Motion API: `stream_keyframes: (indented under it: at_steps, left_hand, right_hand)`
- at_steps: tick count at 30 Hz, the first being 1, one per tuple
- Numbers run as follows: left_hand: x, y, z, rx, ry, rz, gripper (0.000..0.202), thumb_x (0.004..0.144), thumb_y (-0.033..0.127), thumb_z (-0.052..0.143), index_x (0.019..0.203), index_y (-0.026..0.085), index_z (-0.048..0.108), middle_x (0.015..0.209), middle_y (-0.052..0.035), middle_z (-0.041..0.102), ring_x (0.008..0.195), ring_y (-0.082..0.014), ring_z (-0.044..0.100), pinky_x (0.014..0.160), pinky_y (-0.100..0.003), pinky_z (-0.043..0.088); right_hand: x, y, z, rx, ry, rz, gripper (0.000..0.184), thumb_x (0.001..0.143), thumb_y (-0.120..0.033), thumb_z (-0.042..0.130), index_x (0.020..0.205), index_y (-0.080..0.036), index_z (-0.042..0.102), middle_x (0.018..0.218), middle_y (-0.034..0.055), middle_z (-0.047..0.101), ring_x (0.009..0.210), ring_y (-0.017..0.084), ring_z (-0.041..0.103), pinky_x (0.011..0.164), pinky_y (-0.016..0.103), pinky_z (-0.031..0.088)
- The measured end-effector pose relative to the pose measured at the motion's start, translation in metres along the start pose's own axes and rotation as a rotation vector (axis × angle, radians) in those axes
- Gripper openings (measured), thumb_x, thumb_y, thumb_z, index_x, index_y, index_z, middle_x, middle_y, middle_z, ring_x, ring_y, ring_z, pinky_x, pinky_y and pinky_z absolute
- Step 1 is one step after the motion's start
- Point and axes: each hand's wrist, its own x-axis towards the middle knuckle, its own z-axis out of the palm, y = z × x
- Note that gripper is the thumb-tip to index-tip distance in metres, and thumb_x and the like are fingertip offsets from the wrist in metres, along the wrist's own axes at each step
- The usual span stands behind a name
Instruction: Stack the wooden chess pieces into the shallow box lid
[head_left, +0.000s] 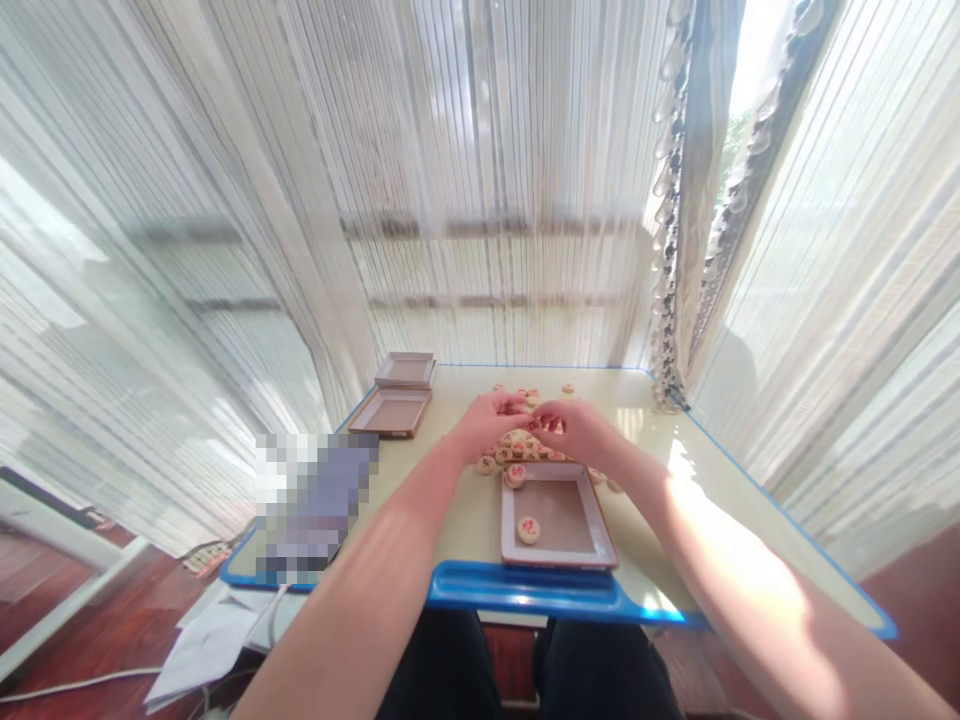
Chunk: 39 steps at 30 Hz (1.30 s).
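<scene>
Wooden discs [521,445] with red marks lie heaped just past the far edge of the tray [562,512], and both hands are on that heap. The left hand [487,420] comes in from the tray's far-left side, knuckles up, its fingers curled down onto the discs. The right hand [574,428] comes in from the far-right side with its fingers bent and drawn together, tips pointing toward the left hand. The two sets of fingertips nearly meet above the middle of the heap. Red marks show between the fingers, but whether either hand actually pinches a disc cannot be told.

From both hands, the tray lies straight back toward the body, with its far edge close under the wrists. The right forearm passes along its right side and the left forearm stands off its left side, so the right hand looks slightly nearer to it. One lone disc [528,529] lies flat inside the tray near its left wall, and another (the corner disc [515,475]) sits at the tray's far-left corner. A few strays [529,393] lie beyond the heap, farther from the tray. Two more trays [390,412] rest well off to the far left on the tabletop [465,510].
</scene>
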Motion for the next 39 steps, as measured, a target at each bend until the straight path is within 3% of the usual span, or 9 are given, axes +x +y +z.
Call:
stream_keyframes:
  at_steps: [5, 7, 10, 14, 21, 26, 30, 35, 39]
  left_hand:
    - [-0.007, 0.008, -0.01, 0.328, 0.125, 0.022, 0.027, 0.072, 0.028, 0.057, 0.093, 0.014, 0.066, 0.084, -0.0041, 0.067, 0.067, -0.0119, 0.058, 0.062, -0.024, 0.046]
    - [-0.01, 0.015, -0.012, 0.474, 0.089, -0.003, 0.021, 0.071, 0.026, 0.054, 0.081, 0.013, 0.067, 0.07, -0.0013, 0.065, 0.062, -0.0114, 0.055, 0.057, -0.022, 0.043]
    - [-0.015, 0.022, -0.011, 0.587, -0.031, -0.069, 0.02, 0.069, 0.027, 0.051, 0.069, 0.013, 0.066, 0.056, 0.0012, 0.059, 0.054, -0.0101, 0.05, 0.05, -0.02, 0.037]
    - [-0.018, 0.023, -0.008, 0.667, -0.114, -0.1, 0.019, 0.065, 0.025, 0.048, 0.058, 0.013, 0.061, 0.05, 0.0016, 0.056, 0.048, -0.0091, 0.046, 0.044, -0.02, 0.031]
    - [-0.02, 0.022, -0.012, 0.683, -0.178, -0.152, 0.018, 0.061, 0.022, 0.046, 0.052, 0.013, 0.059, 0.048, 0.0013, 0.056, 0.045, -0.0085, 0.042, 0.041, -0.02, 0.027]
    - [-0.019, 0.018, -0.016, 0.658, -0.136, -0.118, 0.018, 0.06, 0.023, 0.046, 0.05, 0.013, 0.057, 0.047, 0.0006, 0.056, 0.043, -0.0085, 0.043, 0.04, -0.02, 0.025]
    - [-0.017, 0.014, -0.015, 0.64, -0.167, -0.127, 0.017, 0.06, 0.022, 0.047, 0.052, 0.013, 0.059, 0.047, 0.0013, 0.055, 0.044, -0.0089, 0.045, 0.04, -0.019, 0.028]
    - [-0.015, 0.01, -0.011, 0.62, -0.052, -0.149, 0.022, 0.062, 0.024, 0.047, 0.068, 0.014, 0.066, 0.048, 0.0028, 0.054, 0.046, -0.0095, 0.049, 0.044, -0.019, 0.033]
    - [-0.015, 0.007, -0.01, 0.66, -0.048, -0.1, 0.021, 0.063, 0.024, 0.045, 0.061, 0.014, 0.064, 0.046, 0.003, 0.05, 0.045, -0.0087, 0.044, 0.044, -0.02, 0.029]
  right_hand:
    - [-0.012, -0.022, -0.027, -0.1, -0.253, 0.038, 0.017, 0.073, -0.03, 0.057, 0.082, -0.022, 0.068, 0.073, 0.0003, 0.066, 0.062, 0.011, 0.054, 0.056, 0.022, 0.037]
    - [-0.017, -0.032, -0.035, -0.118, -0.453, 0.011, 0.02, 0.071, -0.037, 0.059, 0.081, -0.022, 0.07, 0.068, -0.0004, 0.065, 0.057, 0.01, 0.052, 0.052, 0.022, 0.034]
    - [-0.021, -0.044, -0.036, -0.211, -0.583, 0.014, 0.026, 0.068, -0.043, 0.06, 0.086, -0.026, 0.07, 0.072, -0.0001, 0.066, 0.059, 0.012, 0.053, 0.051, 0.023, 0.033]
    - [-0.02, -0.054, -0.028, -0.355, -0.614, 0.083, 0.027, 0.071, -0.045, 0.056, 0.085, -0.027, 0.071, 0.075, 0.003, 0.067, 0.064, 0.016, 0.055, 0.053, 0.025, 0.033]
    - [-0.021, -0.044, -0.03, -0.279, -0.64, 0.022, 0.033, 0.07, -0.049, 0.056, 0.088, -0.027, 0.071, 0.074, 0.0015, 0.066, 0.057, 0.014, 0.052, 0.048, 0.024, 0.031]
    - [-0.019, -0.038, -0.026, -0.261, -0.636, 0.013, 0.027, 0.071, -0.047, 0.056, 0.082, -0.027, 0.071, 0.069, -0.0002, 0.065, 0.056, 0.012, 0.05, 0.049, 0.023, 0.03]
    - [-0.018, -0.043, -0.024, -0.263, -0.65, 0.032, 0.026, 0.071, -0.047, 0.057, 0.081, -0.029, 0.072, 0.066, -0.0006, 0.064, 0.054, 0.011, 0.049, 0.05, 0.023, 0.03]
    - [-0.019, -0.047, -0.022, -0.347, -0.65, 0.021, 0.031, 0.072, -0.05, 0.053, 0.073, -0.024, 0.072, 0.058, 0.0013, 0.06, 0.049, 0.011, 0.046, 0.048, 0.024, 0.029]
    - [-0.02, -0.043, -0.022, -0.347, -0.633, 0.028, 0.024, 0.071, -0.044, 0.056, 0.077, -0.027, 0.072, 0.06, 0.0004, 0.061, 0.049, 0.011, 0.046, 0.048, 0.023, 0.029]
